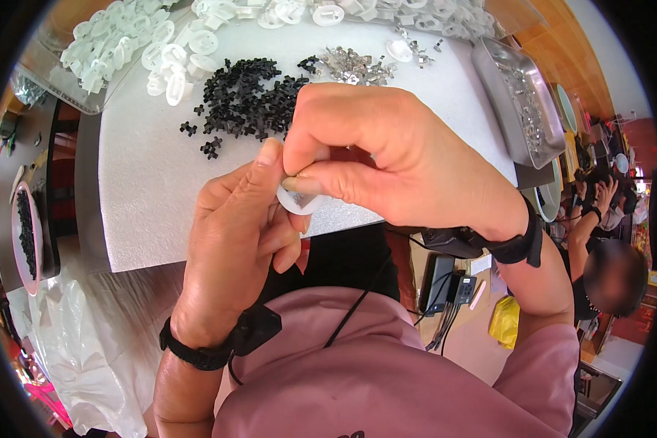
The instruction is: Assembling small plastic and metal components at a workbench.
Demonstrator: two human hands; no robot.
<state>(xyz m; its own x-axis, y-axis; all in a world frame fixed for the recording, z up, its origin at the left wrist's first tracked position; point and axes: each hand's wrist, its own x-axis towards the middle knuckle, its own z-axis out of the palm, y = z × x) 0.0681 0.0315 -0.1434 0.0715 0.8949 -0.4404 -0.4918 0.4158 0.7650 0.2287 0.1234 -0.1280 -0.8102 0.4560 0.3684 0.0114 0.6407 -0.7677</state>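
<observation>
A small white round plastic part (312, 204) is held between the thumb and fingers of my left hand (233, 212), just over the front edge of the table. A bit of metal shows inside the part. My right hand (376, 157) reaches across from the right, its thumb and forefinger pinched together at the part's upper edge; whatever lies between those fingertips is hidden. Behind my hands lies a heap of small black cross-shaped pieces (248, 95). Beyond my right knuckles is a pile of small metal clips (354, 66).
White plastic parts (124, 36) fill clear bins at the back. A metal tray (522, 102) of small metal pieces stands right. A pink dish (25, 233) of black pieces sits far left. Cables (445, 321) and a yellow bag (504, 321) lie below right; another person (609, 270) is beyond.
</observation>
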